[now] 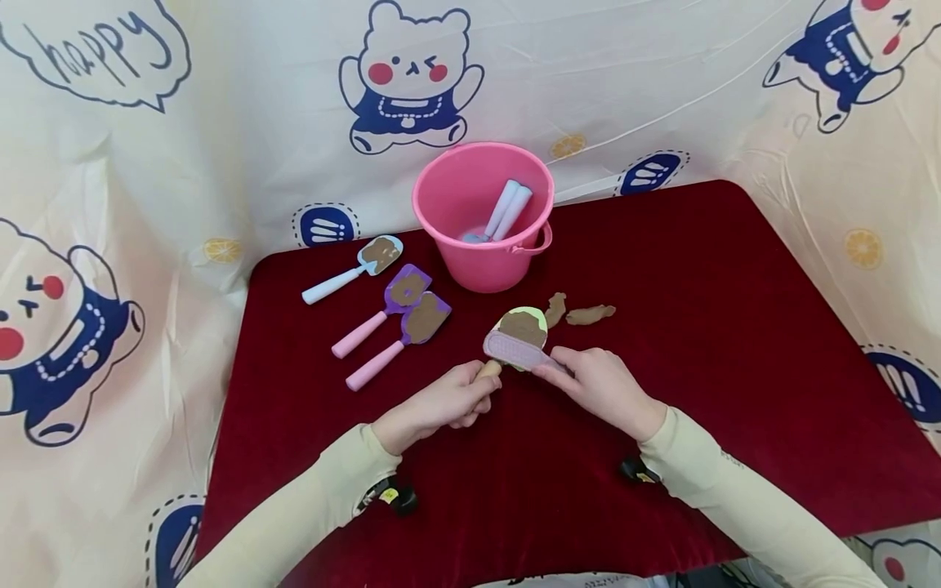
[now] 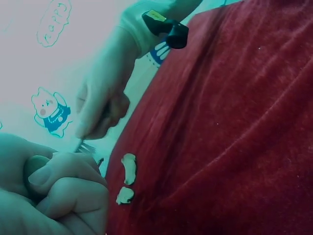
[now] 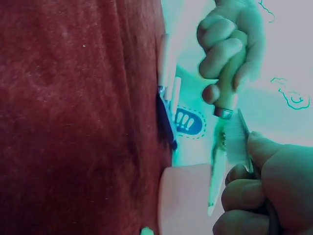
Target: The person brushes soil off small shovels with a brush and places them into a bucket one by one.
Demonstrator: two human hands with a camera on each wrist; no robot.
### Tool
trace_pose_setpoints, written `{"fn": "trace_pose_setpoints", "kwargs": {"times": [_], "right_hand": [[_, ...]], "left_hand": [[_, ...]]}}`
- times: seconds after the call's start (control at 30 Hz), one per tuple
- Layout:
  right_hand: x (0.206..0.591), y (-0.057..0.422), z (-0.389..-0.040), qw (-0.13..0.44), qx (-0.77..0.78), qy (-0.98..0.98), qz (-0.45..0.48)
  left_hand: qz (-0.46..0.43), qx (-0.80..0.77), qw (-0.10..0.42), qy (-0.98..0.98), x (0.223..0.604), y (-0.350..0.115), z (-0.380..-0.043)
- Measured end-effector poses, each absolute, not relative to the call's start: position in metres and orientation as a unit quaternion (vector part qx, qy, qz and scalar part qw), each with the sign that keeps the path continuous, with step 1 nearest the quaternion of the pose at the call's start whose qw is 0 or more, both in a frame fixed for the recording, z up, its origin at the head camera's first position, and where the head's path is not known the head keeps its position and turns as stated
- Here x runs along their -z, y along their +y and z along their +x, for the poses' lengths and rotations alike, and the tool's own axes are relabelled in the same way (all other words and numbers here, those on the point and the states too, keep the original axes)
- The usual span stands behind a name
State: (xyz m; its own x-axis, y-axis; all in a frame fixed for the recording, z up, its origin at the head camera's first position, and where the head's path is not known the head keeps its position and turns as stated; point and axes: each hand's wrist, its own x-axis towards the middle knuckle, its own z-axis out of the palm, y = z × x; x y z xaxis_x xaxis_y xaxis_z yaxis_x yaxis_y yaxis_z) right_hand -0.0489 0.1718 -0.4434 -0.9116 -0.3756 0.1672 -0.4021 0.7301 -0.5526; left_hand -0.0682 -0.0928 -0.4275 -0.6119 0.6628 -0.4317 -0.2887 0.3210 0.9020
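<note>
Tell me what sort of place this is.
Probably a play or craft corner: cartoon-print cloth hangs behind a red-covered table, which bears a pink bucket and pink-handled shovels.

The bench (image 1: 698, 286) is wearing dark red; the bucket (image 1: 481, 265) is showing pink; two shovels (image 1: 405, 333) are pairing purple with pink; the tan-handled shovel (image 1: 540, 315) is edging brown clay (image 1: 523, 327) in pale green; the brush (image 1: 515, 350) is looking lilac; the white backdrop (image 1: 294, 98) is carrying navy-outlined bears (image 1: 410, 113).

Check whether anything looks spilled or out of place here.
Two loose strips of brown clay-like material lie on the red cloth beside the green shovel; elsewhere it coats shovel blades, so these could be fallen scraps.
</note>
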Motion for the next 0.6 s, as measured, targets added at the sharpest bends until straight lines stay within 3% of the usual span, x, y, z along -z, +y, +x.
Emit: {"fn": "trace_pose_setpoints", "kwargs": {"times": [0.33,0.6], "right_hand": [[0.445,0.188,-0.052,-0.011,-0.328,-0.932,0.154],[0.441,0.189,-0.051,-0.027,-0.347,-0.913,0.211]], "left_hand": [[0.126,-0.556,0.408,0.713,0.42,-0.097,-0.07],[0.115,-0.564,0.396,0.716,0.422,-0.097,-0.07]]}}
